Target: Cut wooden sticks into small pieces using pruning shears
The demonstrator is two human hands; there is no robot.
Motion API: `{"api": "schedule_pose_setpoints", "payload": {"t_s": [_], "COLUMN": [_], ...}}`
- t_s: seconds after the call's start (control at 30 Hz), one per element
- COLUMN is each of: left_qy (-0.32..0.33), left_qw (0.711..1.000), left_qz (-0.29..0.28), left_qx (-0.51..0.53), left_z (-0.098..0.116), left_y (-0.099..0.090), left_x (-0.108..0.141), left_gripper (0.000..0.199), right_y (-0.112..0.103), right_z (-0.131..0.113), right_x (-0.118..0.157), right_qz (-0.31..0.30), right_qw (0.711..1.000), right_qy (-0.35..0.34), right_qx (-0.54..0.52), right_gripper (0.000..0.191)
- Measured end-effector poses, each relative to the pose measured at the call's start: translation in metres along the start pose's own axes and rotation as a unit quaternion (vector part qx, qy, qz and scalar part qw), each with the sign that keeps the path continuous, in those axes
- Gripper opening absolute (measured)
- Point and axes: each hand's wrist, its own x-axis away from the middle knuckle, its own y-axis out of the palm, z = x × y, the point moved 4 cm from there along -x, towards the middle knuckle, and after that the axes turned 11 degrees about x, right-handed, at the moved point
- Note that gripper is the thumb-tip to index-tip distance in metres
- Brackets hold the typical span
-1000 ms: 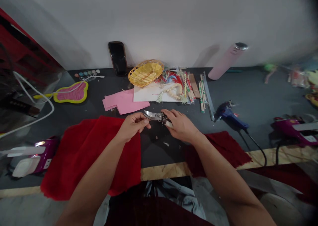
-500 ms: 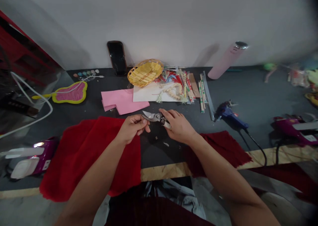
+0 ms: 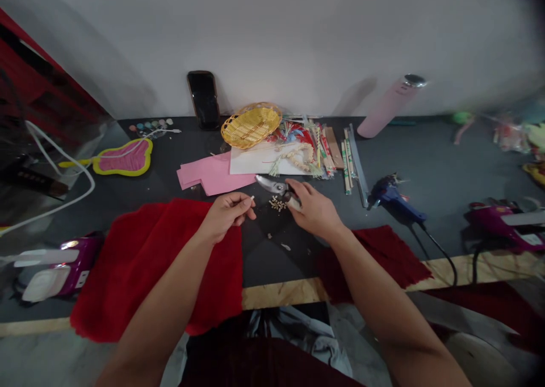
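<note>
Clasping pruning shears [image 3: 271, 186] in right grip [image 3: 315, 210], beside small pieces [image 3: 278, 204] on bench [image 3: 272, 268]; pinching pale bit [image 3: 252, 198] in left grip [image 3: 227, 217], near red cloth [image 3: 153, 262]; bordered by pink paper [image 3: 217, 174] beyond and blue glue gun [image 3: 395, 200] farther right.

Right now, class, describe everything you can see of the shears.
The shears have a silvery, metal-looking curved blade, a pivot and a pale handle, partly covered by the right hand gripping them. They point leftward, tip by the pink paper, contact unclear; pale bits show just below.
</note>
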Motion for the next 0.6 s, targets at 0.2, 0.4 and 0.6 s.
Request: {"api": "schedule_pose_setpoints", "payload": {"t_s": [0.2, 0.4, 0.6], "left_qy": [-0.007, -0.013, 0.000], "left_qw": [1.000, 0.999, 0.999], "left_qz": [0.028, 0.027, 0.033], "left_qx": [0.010, 0.011, 0.032], "left_z": [0.001, -0.003, -0.002], "left_y": [-0.001, 0.001, 0.001], "left_x": [-0.002, -0.002, -0.002], "left_gripper": [0.025, 0.025, 0.027], "right_y": [0.004, 0.003, -0.007], "right_z": [0.042, 0.051, 0.036], "right_x": [-0.009, -0.011, -0.004], "right_qz": [0.024, 0.000, 0.018], "right_qw": [0.987, 0.978, 0.979], "right_qy": [0.160, 0.193, 0.157], "right_qx": [0.022, 0.080, 0.127], "right_gripper": [0.064, 0.066, 0.047]}}
